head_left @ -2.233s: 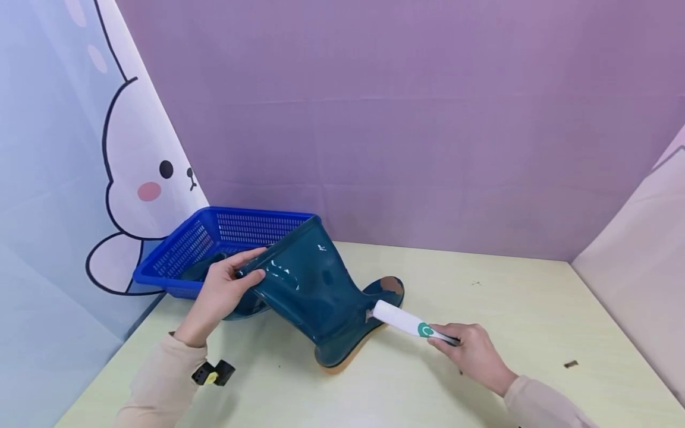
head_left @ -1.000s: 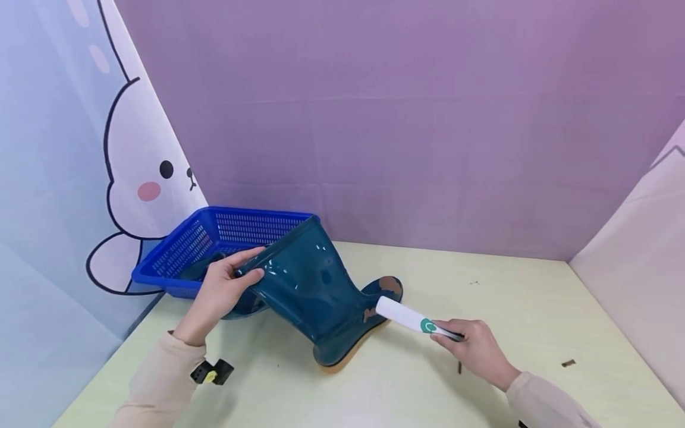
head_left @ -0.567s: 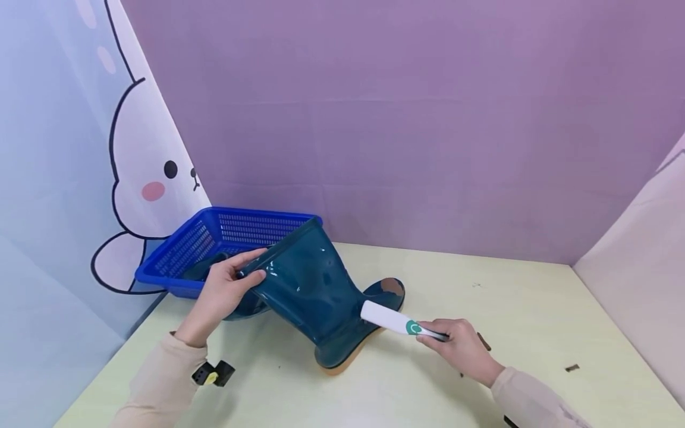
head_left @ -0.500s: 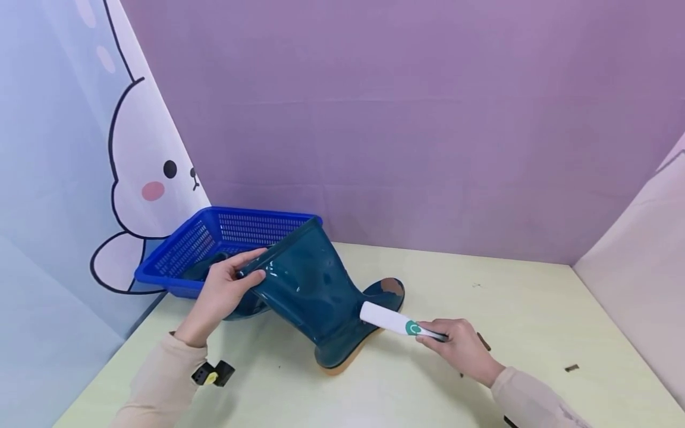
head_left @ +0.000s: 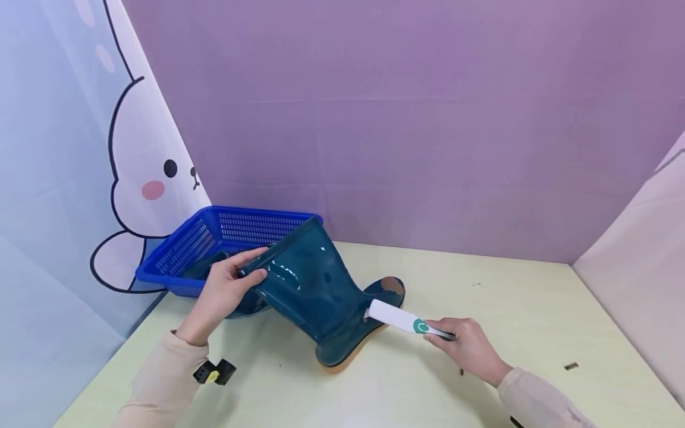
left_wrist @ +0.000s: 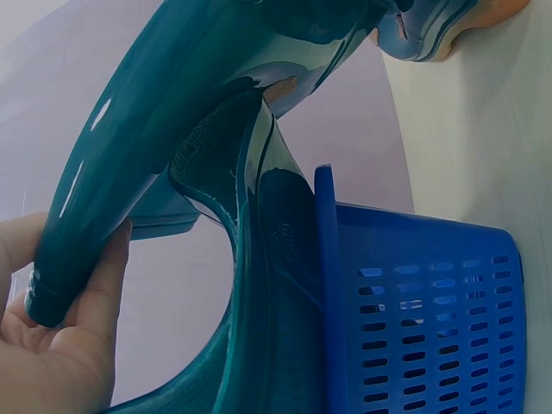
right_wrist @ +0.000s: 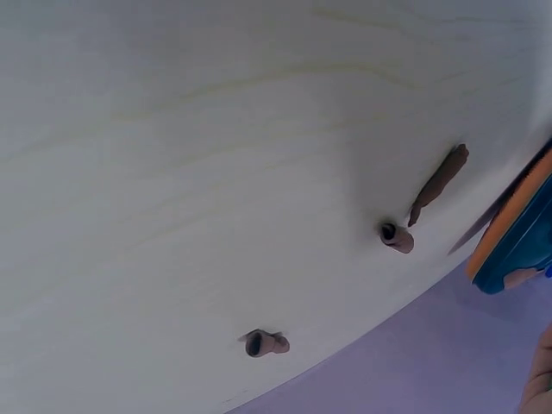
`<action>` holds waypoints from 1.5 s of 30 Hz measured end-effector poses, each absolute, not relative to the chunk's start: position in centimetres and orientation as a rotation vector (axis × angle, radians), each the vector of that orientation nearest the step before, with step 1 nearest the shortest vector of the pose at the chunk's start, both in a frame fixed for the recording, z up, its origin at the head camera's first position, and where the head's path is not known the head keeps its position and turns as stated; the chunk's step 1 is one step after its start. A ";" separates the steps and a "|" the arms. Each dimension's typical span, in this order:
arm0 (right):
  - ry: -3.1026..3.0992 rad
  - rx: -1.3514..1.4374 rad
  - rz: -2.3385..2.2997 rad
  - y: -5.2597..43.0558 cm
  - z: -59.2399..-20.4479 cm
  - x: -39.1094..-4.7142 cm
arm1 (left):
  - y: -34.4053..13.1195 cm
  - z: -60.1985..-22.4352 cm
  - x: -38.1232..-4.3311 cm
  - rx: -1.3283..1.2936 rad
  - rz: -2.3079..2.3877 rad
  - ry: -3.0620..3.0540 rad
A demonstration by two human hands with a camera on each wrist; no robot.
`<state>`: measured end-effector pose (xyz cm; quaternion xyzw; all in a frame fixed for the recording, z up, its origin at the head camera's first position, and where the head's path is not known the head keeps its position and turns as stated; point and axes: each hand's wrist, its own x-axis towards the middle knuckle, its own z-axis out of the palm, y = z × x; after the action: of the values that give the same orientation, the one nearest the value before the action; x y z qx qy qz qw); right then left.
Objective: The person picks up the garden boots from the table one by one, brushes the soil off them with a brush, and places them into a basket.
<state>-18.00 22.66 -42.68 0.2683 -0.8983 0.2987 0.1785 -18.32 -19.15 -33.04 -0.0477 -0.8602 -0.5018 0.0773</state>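
In the head view a dark teal rubber boot (head_left: 307,282) leans with its sole near the table and its shaft tilted toward the left. My left hand (head_left: 227,291) grips the shaft's upper edge, thumb on the near side. Brown patches mark the boot's toe and instep. My right hand (head_left: 471,348) holds the handle of a white flat-headed tool (head_left: 393,315) with a green round mark. The tool's tip lies at the brown instep patch; its underside is hidden. In the right wrist view only part of the right hand (right_wrist: 539,388) shows.
A blue perforated basket (head_left: 262,226) stands behind the left hand. A second teal boot (left_wrist: 289,233) lies at it, partly over its rim. Brown curled scraps (right_wrist: 397,237) lie on the pale table (head_left: 514,297). Purple cloth (head_left: 428,131) hangs at the back.
My right hand moved the white tool left over the instep, covering the brown patch, then slightly back right, so a bit of the patch shows again. My left hand and the boot stay put.
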 end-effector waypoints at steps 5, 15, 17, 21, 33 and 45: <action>-2.490 0.789 0.823 23.2 -42.9 -18.1 | -19.1 -32.9 -18.3 -0.132 -1.500 -2.586; -2.507 0.726 0.884 23.9 -42.2 -17.7 | -19.0 -32.8 -18.4 -0.131 -1.492 -2.593; -2.489 0.714 0.956 23.8 -41.9 -17.5 | -19.0 -32.8 -18.3 -0.128 -1.488 -2.594; -2.488 0.767 1.068 23.1 -41.6 -17.6 | -19.1 -32.8 -18.3 -0.127 -1.488 -2.591; -2.602 0.793 0.898 22.4 -42.2 -18.0 | -19.2 -32.6 -18.2 -0.144 -1.491 -2.584; -2.475 0.834 0.800 23.1 -42.3 -17.9 | -19.4 -32.4 -18.0 -0.153 -1.493 -2.588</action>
<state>-17.91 23.09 -42.31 0.2990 -0.8871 0.2868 0.2035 -18.02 -19.40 -32.42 -0.0511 -0.8626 -0.4977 0.0749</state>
